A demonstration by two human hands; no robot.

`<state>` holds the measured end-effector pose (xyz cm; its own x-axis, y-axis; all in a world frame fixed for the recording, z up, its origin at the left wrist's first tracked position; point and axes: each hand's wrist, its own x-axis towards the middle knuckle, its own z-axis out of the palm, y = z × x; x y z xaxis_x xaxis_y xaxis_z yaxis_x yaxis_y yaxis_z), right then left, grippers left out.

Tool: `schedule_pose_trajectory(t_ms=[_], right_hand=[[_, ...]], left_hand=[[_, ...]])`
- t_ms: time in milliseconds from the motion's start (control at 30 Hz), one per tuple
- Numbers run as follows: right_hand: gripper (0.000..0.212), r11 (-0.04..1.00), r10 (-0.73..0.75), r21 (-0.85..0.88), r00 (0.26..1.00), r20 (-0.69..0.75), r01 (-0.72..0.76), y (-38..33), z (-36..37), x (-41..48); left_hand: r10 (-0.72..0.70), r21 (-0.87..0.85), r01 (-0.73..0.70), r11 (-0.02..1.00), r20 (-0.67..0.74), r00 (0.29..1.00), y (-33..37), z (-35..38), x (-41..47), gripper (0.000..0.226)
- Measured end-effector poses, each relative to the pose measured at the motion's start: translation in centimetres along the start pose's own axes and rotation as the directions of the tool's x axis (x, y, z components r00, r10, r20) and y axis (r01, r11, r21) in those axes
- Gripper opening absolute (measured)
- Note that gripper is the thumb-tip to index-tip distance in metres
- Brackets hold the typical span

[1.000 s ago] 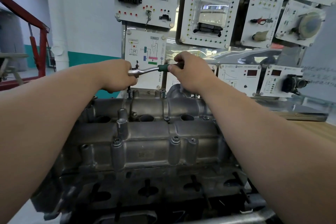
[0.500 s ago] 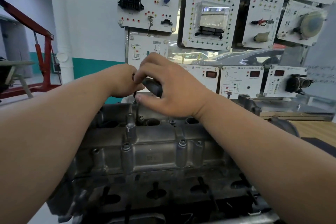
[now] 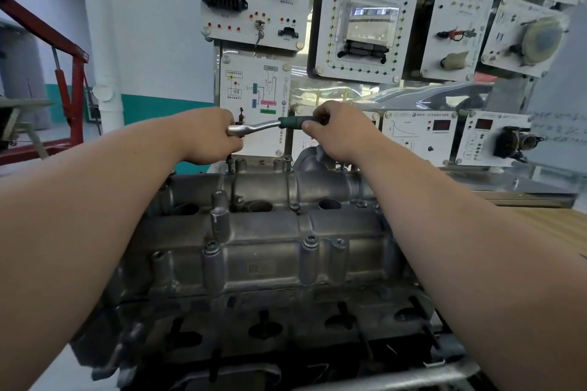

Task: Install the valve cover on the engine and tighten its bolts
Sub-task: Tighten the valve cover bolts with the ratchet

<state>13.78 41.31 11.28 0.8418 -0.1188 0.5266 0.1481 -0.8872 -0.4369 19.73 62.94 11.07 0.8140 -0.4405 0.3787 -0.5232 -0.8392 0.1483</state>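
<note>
A grey cast-aluminium valve cover [image 3: 270,241] lies on the engine [image 3: 254,327] in front of me, with several bolts standing in its bosses. A ratchet wrench [image 3: 263,127] with a chrome shank and green handle sits level over a bolt at the cover's far edge. My left hand [image 3: 212,136] grips the ratchet head and holds it down on the extension. My right hand [image 3: 336,133] grips the green handle, out to the right. The socket and the bolt under it are mostly hidden by my left hand.
Behind the engine stands a wall of white training panels [image 3: 365,25] with connectors and displays. A red engine crane [image 3: 70,73] is at the far left. A wooden bench top [image 3: 552,225] shows at the right, beside a clear acrylic ledge.
Half a second ago my right hand had swung the handle in towards my left hand. It has now swung back out to the right, as it was a second ago. My left hand stayed on the head.
</note>
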Motion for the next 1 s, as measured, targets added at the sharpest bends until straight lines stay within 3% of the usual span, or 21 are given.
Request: schedule_pose_trajectory(t_ms=[133, 300, 433, 533, 600, 700, 833, 1000], right_hand=[[0.025, 1.0, -0.022, 0.008, 0.999, 0.044, 0.021, -0.5, -0.5, -1.4], [0.033, 0.918, -0.174, -0.345, 0.981, 0.09, 0.195, -3.4, -1.8, -5.0], [0.036, 0.828, -0.363, -0.432, 0.929, 0.073, 0.357, -7.5, -0.5, -8.0], [0.042, 0.796, -0.417, -0.462, 0.908, 0.05, 0.391, -10.2, 0.7, -8.5], [0.043, 0.782, -0.421, -0.482, 0.905, 0.058, 0.394, -10.9, 1.0, -8.3], [0.038, 0.8, -0.384, -0.471, 0.92, 0.073, 0.372, -9.8, -0.4, -7.6], [0.035, 0.864, -0.25, -0.436, 0.966, 0.06, 0.251, -5.3, -3.0, -5.2], [0.038, 0.853, -0.114, -0.509, 0.993, 0.04, 0.118, -1.9, -1.3, -1.4]], left_hand=[[-0.005, -0.035, 0.005, 0.999, 0.0, 1.0, 0.0, 0.1, 0.1, 0.019], [0.012, -0.054, -0.013, 0.998, -0.017, 1.0, 0.0, 0.1, 0.2, 0.016], [0.023, -0.005, -0.023, 1.0, 0.013, 1.0, 0.5, -0.1, -0.1, 0.016], [0.019, 0.029, -0.022, 0.999, 0.084, 0.996, 0.7, -0.3, -0.2, 0.006], [-0.004, 0.016, 0.002, 1.0, 0.092, 0.996, 0.6, -0.4, -0.2, 0.021], [0.032, 0.055, -0.033, 0.998, 0.026, 0.999, 0.7, -0.1, -0.3, 0.006], [0.017, -0.009, -0.018, 1.0, -0.039, 0.999, 0.2, 0.2, -0.1, 0.014], [0.038, 0.011, -0.038, 0.999, -0.033, 0.999, 0.2, 0.3, 0.2, 0.014]])
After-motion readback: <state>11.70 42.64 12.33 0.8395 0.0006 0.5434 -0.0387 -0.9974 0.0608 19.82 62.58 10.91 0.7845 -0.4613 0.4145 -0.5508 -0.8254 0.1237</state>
